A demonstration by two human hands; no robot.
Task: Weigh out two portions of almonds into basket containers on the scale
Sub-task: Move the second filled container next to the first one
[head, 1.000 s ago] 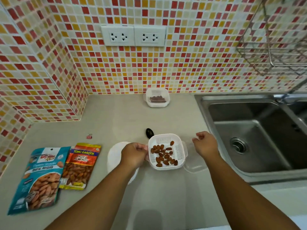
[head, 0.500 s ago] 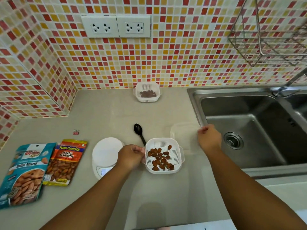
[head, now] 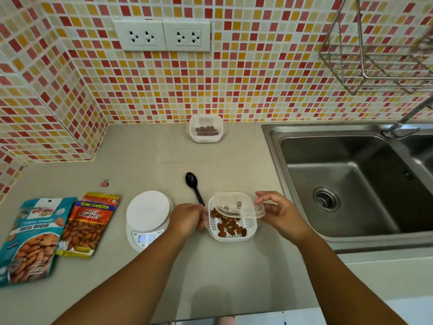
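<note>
Both hands' fingers grip: left hand (head: 187, 219) the basket (head: 230, 233), right hand (head: 278, 213) a clear lid (head: 236, 205) veiling almonds (head: 228, 225).

The beige counter (head: 145, 158) bears two almond bags (head: 30, 238), a scale (head: 148, 216), spoon (head: 194, 186) and two baskets (head: 230, 235).

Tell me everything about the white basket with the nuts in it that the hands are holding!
The white basket is a small square tub with rounded corners, of what looks like plastic, with thin slots cut through its floor. Brown almonds lie loose inside. It sits upright by the counter, right of the scale; whether it rests on it I cannot tell. The left hand holds its left rim. The right hand holds a clear lid tilted over its far half.
</note>
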